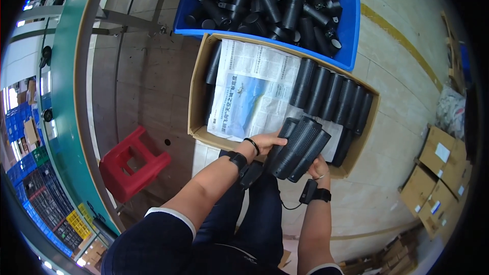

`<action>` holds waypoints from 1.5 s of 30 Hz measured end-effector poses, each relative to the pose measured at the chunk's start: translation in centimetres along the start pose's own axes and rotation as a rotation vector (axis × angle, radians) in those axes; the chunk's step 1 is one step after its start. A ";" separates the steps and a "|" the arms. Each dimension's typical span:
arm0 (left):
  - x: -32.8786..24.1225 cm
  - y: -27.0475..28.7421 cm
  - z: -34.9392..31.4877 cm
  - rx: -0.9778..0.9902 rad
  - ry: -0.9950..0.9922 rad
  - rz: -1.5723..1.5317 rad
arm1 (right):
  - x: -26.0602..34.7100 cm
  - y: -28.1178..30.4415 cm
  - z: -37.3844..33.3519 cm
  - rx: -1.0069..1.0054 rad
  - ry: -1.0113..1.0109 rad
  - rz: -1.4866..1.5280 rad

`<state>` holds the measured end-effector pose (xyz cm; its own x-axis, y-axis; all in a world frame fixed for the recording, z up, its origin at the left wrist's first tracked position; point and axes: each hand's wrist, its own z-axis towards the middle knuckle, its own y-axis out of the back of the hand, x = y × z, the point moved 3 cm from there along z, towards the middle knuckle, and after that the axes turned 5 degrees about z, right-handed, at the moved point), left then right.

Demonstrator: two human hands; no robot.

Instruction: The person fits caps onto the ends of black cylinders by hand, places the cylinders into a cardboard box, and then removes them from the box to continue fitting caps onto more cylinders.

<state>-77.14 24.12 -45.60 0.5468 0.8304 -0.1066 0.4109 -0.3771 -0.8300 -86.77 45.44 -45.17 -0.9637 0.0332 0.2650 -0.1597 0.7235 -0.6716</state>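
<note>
Three black perforated cylinders point(299, 147) are bunched side by side between my hands, above the near edge of an open cardboard box point(204, 136). My left hand point(267, 142) is closed on their left side, its thumb lying over the outer cylinder. Around the lower right side curls my right hand point(319, 166), with most of its fingers hidden. Inside the box, a row of similar black cylinders point(332, 95) stands along the right part. Sheets of newspaper point(254, 61) cover the left and middle, and more cylinders show at the left wall.
A blue plastic bin point(355, 20) heaped with loose black cylinders adjoins the box's far side. To the left are a red stool point(136, 163) and a long green-topped table point(76, 102). Stacked cardboard cartons point(433, 183) stand at the right.
</note>
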 end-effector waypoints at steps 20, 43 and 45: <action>1.3 -11.5 -55.0 0.007 -0.874 -0.230 | -14.8 -53.9 -8.8 0.558 -0.467 -0.549; 9.3 5.3 -89.7 -0.573 -1.371 -0.562 | -50.8 -87.9 0.5 1.047 -0.580 -1.460; 10.7 6.3 -89.2 -0.629 -1.312 -0.636 | -51.3 -87.8 1.8 1.056 -0.628 -1.479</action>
<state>-3.61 -6.01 -3.14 -0.6704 0.5485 -0.4996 0.7225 0.3292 -0.6080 -23.68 -21.03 -1.06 0.1512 -0.5147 0.8440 -0.6141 -0.7179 -0.3278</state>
